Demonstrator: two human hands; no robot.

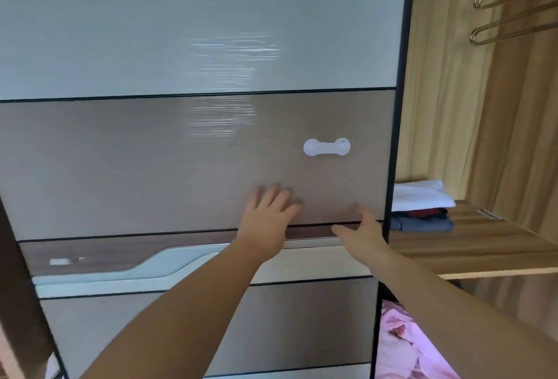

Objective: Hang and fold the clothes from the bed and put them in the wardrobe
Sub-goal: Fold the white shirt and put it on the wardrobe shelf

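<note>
1. Landmark: the sliding wardrobe door [196, 164], which fills most of the view and bears a white stick-on handle [327, 147].
2. The left hand [268, 215] lies flat on the door below and left of that handle, fingers spread wide and holding nothing.
3. The right hand [362, 232] rests near the door's right edge, fingers extended and empty; whether it presses the panel or the edge cannot be told.
4. Right of the door the wardrobe is open: folded clothes [421, 206] sit stacked on a wooden shelf [483, 242], and empty hangers [513, 1] hang above.
5. Judged step: sliding the door, with folded items already stored.
6. The next move calls for an even sideways push with both palms; direction cannot be told.
</note>
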